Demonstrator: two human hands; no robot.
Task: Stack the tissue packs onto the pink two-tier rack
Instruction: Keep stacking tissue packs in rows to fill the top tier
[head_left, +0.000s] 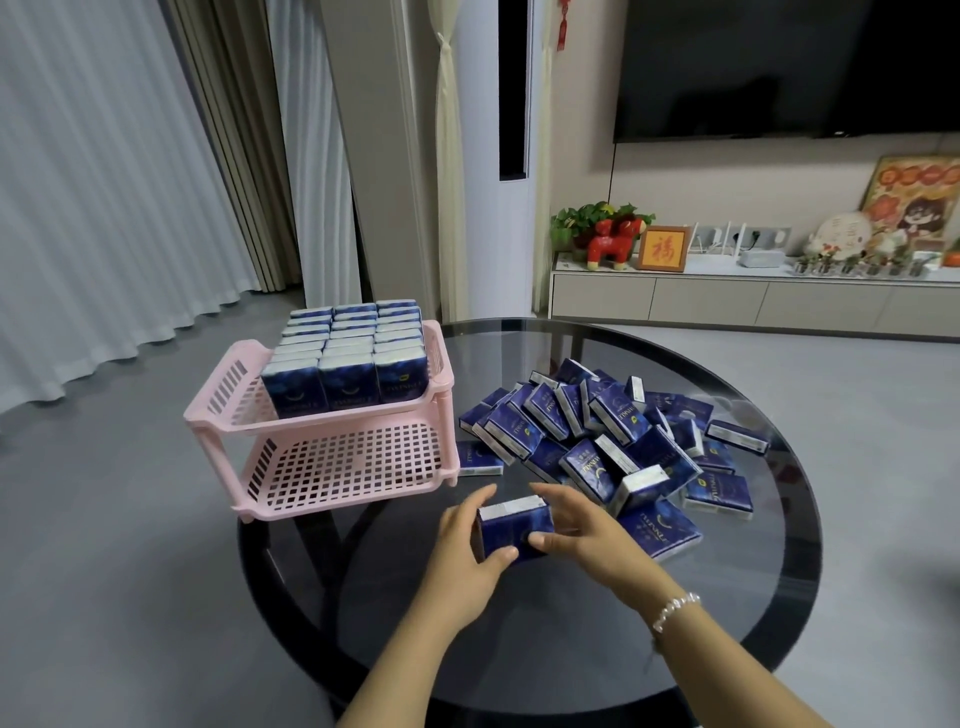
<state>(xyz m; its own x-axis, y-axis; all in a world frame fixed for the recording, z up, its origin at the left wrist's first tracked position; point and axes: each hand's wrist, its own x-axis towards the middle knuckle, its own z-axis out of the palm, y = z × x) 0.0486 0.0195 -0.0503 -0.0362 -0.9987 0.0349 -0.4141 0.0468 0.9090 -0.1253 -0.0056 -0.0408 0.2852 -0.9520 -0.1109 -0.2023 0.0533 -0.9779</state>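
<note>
Both hands (524, 540) clamped on tissue pack (511, 530), between pink rack (332, 467) and loose pile (613, 441).

home living room, wall television (789, 67), curtains (104, 182)

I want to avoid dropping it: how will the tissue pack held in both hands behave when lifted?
The tissue pack is probably light and soft. Its glossy wrap may slip, so the two-sided hold by left hand and right hand seems sensible.
</note>
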